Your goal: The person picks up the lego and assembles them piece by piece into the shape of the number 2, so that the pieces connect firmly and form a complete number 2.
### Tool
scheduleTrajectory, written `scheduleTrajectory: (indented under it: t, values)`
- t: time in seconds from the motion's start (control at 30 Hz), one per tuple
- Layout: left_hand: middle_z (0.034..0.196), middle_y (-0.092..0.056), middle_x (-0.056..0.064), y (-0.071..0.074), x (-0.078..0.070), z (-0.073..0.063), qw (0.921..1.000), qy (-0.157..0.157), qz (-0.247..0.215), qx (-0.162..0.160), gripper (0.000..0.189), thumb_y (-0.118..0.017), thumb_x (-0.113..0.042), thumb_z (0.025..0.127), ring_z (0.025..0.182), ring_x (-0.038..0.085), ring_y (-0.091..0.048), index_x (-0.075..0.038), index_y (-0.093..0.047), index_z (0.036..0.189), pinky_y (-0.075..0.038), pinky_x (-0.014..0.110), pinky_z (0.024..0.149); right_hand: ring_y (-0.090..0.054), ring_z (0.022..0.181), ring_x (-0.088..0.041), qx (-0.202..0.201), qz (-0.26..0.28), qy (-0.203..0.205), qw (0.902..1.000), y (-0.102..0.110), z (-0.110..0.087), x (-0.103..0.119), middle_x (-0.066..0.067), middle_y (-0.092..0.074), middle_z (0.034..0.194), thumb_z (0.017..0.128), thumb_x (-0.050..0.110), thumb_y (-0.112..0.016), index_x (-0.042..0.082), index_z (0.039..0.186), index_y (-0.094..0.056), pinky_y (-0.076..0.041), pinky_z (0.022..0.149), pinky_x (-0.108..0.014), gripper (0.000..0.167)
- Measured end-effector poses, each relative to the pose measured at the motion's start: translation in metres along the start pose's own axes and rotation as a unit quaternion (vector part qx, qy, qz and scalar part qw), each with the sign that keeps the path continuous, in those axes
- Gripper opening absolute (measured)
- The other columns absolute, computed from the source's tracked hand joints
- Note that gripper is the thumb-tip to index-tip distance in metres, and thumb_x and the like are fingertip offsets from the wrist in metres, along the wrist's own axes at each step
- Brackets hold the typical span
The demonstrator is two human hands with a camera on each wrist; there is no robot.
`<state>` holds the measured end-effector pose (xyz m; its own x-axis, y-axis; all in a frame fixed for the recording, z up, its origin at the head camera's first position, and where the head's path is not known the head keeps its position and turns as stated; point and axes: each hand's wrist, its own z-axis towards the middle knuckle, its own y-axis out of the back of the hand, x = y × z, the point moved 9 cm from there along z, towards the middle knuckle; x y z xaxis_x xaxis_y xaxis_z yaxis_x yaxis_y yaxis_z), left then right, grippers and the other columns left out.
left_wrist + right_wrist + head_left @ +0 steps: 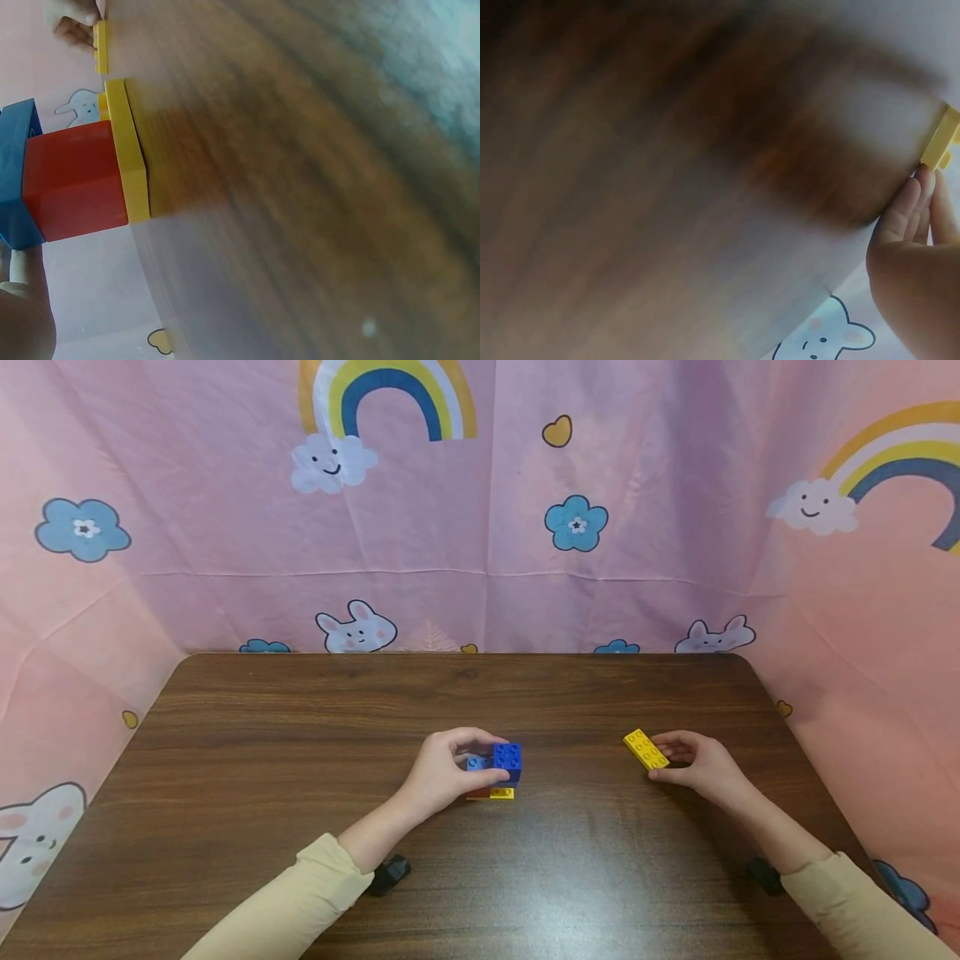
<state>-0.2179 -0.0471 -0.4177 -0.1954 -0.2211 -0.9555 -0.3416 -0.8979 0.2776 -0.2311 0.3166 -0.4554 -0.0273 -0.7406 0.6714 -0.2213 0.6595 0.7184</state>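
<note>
In the head view my left hand (450, 772) grips a small stack of toy building bricks near the table's middle. Thumb and fingers lie on either side of the dark blue brick (507, 755) at its top. Beside that is a lighter blue brick (476, 763), partly covered by the hand. Lower down, the left wrist view shows a red brick (75, 180) above a yellow base plate (129, 154). Over to the right, my right hand (701, 764) pinches a flat yellow studded brick (647, 750) by its near right end. Whether that brick touches the table I cannot tell.
A brown wood-grain table (300, 718) spans the lower view. Its far edge meets a pink patterned curtain (450, 527), which also hangs at both sides. Dark wrist devices (390, 874) sit under the sleeves.
</note>
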Motion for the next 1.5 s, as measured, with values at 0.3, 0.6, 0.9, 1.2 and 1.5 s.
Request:
scheduleTrajectory:
  t: [0.3,0.6,0.9,1.2,1.5]
  values:
    - [0.121,-0.078,0.013,0.000,0.000,0.000,1.0000,0.000,-0.003,-0.001,0.033,-0.088,-0.011,0.088,0.112,0.026,-0.074,-0.007,-0.078,0.120,-0.062,0.043,0.101,-0.070,0.105,-0.034,-0.011,-0.018,0.014,0.9997,-0.001,0.001,0.005,-0.025,-0.072,0.119,0.086,0.016,-0.090,-0.007,0.132,-0.066,-0.056,0.083,-0.021,0.056]
    - [0.121,-0.078,0.013,0.000,0.000,-0.001,1.0000,0.001,-0.002,-0.002,0.033,-0.088,-0.011,0.088,0.112,0.026,-0.074,-0.008,-0.079,0.119,-0.061,0.046,0.103,-0.072,0.105,-0.038,-0.016,-0.033,0.027,0.9990,-0.002,0.002,0.007,-0.023,-0.073,0.115,0.086,0.013,-0.089,-0.006,0.127,-0.068,-0.060,0.094,-0.057,0.050]
    - [0.121,-0.077,0.014,0.000,0.001,-0.001,0.9999,0.006,-0.010,0.002,0.034,-0.088,-0.011,0.088,0.113,0.026,-0.073,-0.009,-0.078,0.120,-0.061,0.047,0.103,-0.071,0.099,-0.034,-0.025,-0.043,0.027,0.9984,0.000,0.002,0.012,-0.021,-0.073,0.111,0.086,0.011,-0.089,-0.005,0.124,-0.070,-0.061,0.085,-0.039,0.046]
    - [0.122,-0.077,0.013,-0.001,0.002,0.000,0.9999,0.008,-0.011,0.005,0.033,-0.088,-0.013,0.089,0.114,0.026,-0.073,-0.010,-0.078,0.121,-0.060,0.048,0.104,-0.070,0.098,-0.030,-0.019,-0.013,0.010,0.9997,0.004,0.001,0.009,-0.023,-0.073,0.112,0.089,0.013,-0.085,-0.008,0.127,-0.069,-0.053,0.075,-0.013,0.046]
    - [0.123,-0.077,0.014,-0.001,0.000,-0.002,0.9999,0.011,-0.012,0.004,0.033,-0.088,-0.013,0.089,0.114,0.026,-0.072,-0.009,-0.078,0.120,-0.062,0.045,0.102,-0.069,0.097,-0.024,-0.016,0.001,0.011,0.9998,0.004,0.002,0.008,-0.023,-0.073,0.113,0.091,0.014,-0.083,-0.009,0.127,-0.069,-0.055,0.076,-0.015,0.045]
